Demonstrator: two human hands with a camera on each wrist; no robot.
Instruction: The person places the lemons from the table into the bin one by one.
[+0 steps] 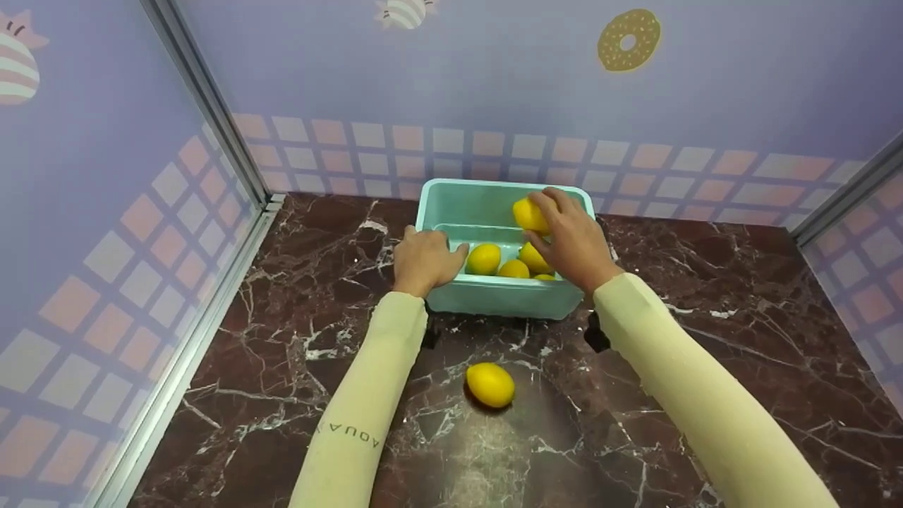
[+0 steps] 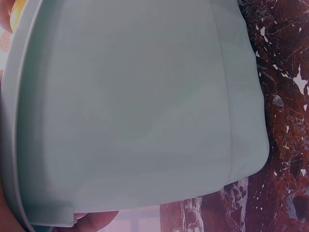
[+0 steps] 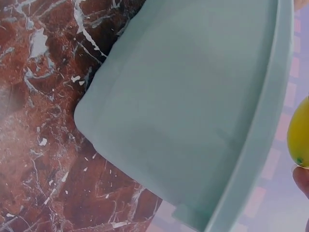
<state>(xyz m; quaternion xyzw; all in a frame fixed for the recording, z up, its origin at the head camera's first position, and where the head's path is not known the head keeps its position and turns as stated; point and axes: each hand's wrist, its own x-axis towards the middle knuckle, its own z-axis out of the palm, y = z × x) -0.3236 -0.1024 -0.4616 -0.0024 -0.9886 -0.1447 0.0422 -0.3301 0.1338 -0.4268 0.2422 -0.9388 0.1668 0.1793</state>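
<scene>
A pale green plastic bin (image 1: 504,298) stands against the back wall. My left hand (image 1: 425,259) grips its left rim near the front corner, thumb on the inner side; fingers show past the rim in the left wrist view. Above the bin's right half, my right hand (image 1: 573,236) holds a yellow lemon (image 1: 529,215) between thumb and fingers. That lemon (image 3: 300,135) also shows at the right edge of the right wrist view, beyond the rim. Several lemons lie inside the bin, among them one at the left (image 1: 484,259); the front wall partly hides them.
One more lemon (image 1: 490,385) lies on the dark red marbled tabletop (image 1: 338,395), in front of the bin and between my forearms. Printed purple panels enclose the table at the back (image 1: 494,77), left and right, with metal strips at the corners.
</scene>
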